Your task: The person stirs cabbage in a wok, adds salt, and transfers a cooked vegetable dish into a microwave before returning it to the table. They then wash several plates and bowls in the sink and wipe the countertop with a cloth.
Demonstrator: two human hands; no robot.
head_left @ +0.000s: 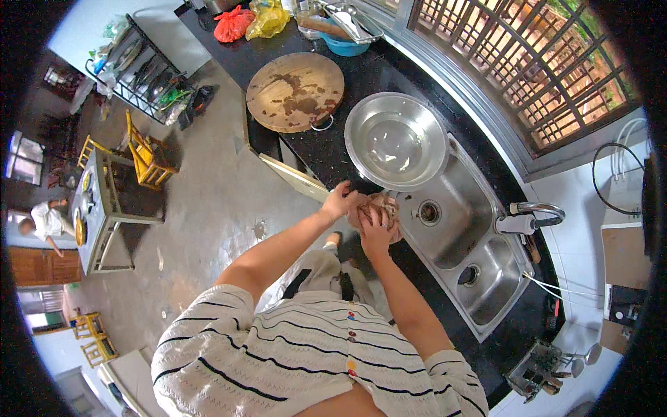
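Both my hands are on a crumpled pinkish-brown cloth (386, 206) at the counter's front edge, just below a wide metal basin (432, 128). My right hand (376, 231) lies over the cloth with its fingers curled into it. At the cloth's left edge, my left hand (338, 200) grips it between thumb and fingers; part of that grip is hidden. The basin holds clear water and rests partly over the steel double sink (453, 263). To its left sits a round wooden cutting board (295, 90) with wet, dark stains.
A cabinet door (295, 178) stands open below the counter, left of my hands. A curved faucet (545, 214) rises behind the sink. Red (233, 25) and yellow plastic bags (267, 19) and a blue basin (345, 47) sit farther back. Another person (48, 221) is by a table.
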